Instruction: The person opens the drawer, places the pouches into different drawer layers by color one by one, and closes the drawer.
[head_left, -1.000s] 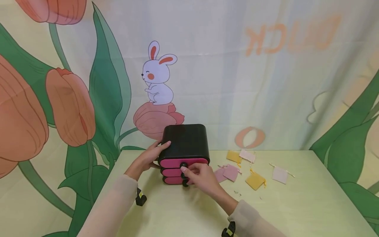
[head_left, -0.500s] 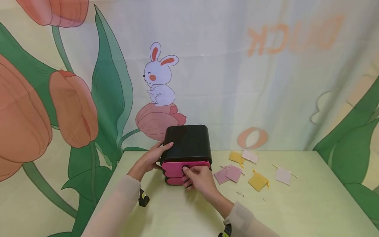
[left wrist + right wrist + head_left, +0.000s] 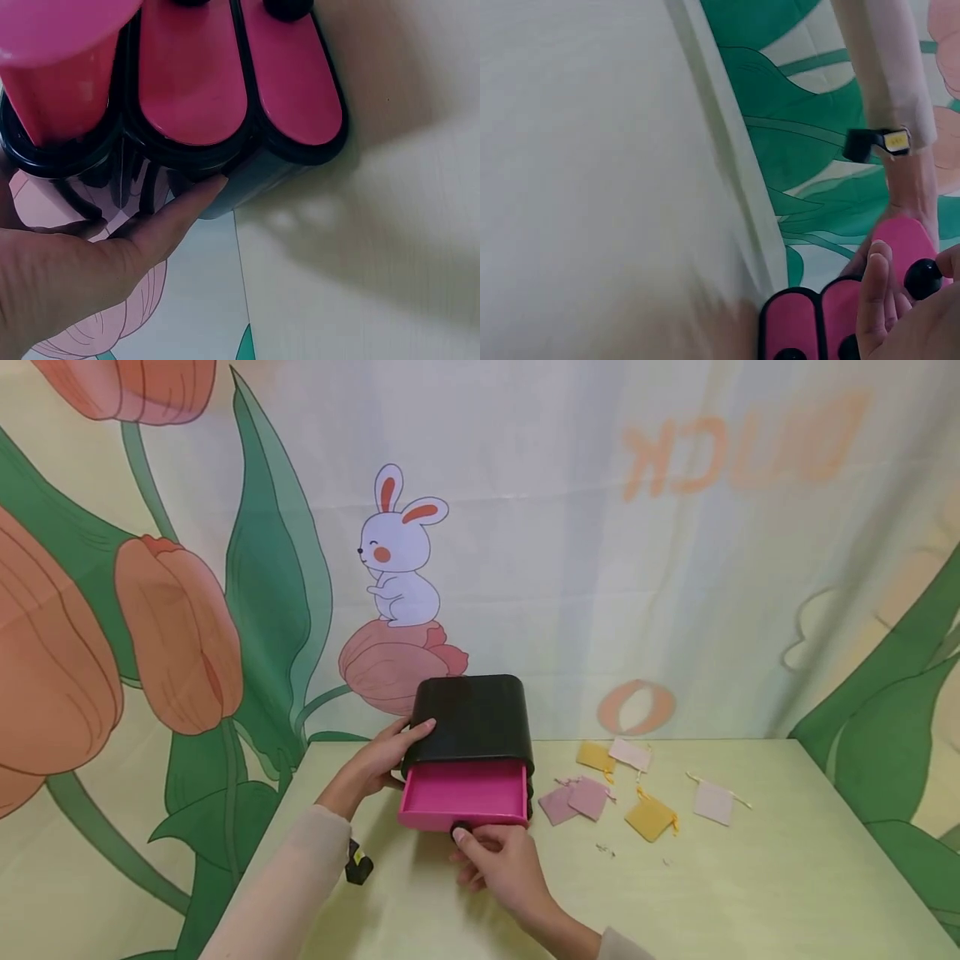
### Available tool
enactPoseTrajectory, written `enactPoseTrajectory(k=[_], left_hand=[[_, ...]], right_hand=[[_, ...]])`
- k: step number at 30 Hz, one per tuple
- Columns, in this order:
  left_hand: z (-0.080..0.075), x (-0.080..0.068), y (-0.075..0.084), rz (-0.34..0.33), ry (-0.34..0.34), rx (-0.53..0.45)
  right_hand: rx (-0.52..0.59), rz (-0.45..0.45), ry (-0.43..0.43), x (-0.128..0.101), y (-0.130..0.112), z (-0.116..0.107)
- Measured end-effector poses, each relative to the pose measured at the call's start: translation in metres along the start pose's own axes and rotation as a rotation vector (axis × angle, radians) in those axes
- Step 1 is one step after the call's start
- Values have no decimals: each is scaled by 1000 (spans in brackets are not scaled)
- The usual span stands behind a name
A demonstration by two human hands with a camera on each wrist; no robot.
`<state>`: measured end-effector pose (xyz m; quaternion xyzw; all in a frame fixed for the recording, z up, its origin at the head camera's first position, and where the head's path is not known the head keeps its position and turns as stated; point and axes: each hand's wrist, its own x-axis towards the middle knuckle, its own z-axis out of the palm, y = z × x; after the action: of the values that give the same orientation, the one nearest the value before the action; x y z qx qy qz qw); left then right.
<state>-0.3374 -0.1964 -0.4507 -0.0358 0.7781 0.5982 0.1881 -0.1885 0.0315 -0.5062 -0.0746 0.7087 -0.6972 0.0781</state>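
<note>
Three pink drawers (image 3: 193, 75) belonged to the black cabinet (image 3: 472, 718), which stood upright on the pale table (image 3: 712, 902), near the printed curtain (image 3: 562, 568). Its top drawer (image 3: 465, 789) stood well out toward the person, and through my head camera I could see its pink floor and walls; the two lower drawers, in my left wrist view, were closed. To the right of the cabinet I saw small drawstring pouches: two pink pouches (image 3: 588, 797), overlapping and nearest to it, two yellow pouches (image 3: 651, 818), and two white pouches (image 3: 712, 802), one of them the farthest from it. What the pouches contained, I could not tell.

The left hand (image 3: 382, 756) was spread quite wide against the cabinet's left side, with its thumb resting on the top edge. The right hand (image 3: 510, 868) was in front of the cabinet, in a narrow pose, pinching the black knob (image 3: 922, 279) of the top drawer with thumb and bent finger. Both forearms reached toward the cabinet from its front.
</note>
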Motion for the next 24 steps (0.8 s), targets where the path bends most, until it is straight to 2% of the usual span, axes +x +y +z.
enactPoseTrajectory(k=[6,11,14,19,21,24], left_hand=[[-1,1,-1,7,-13,-17],[-1,1,0,-3,-11,-12],[-1,1,0,-8,-11,-4],[-2,1,0,-10,-15,-5],[-2,1,-1,-10,-17,-5],[-2,2,-1,-8,-21,-4]], right_hand=[[-11,-3,-20,-6,2,-2],[-114,30,-105,-7,-2,-17],[-218,2,-188,-10,-4,-37],[-441,-154,-310,-11,-3,-82],[-526,-207,-311,-6,-1,-102],[-631,-242,-253,5,5,-134]])
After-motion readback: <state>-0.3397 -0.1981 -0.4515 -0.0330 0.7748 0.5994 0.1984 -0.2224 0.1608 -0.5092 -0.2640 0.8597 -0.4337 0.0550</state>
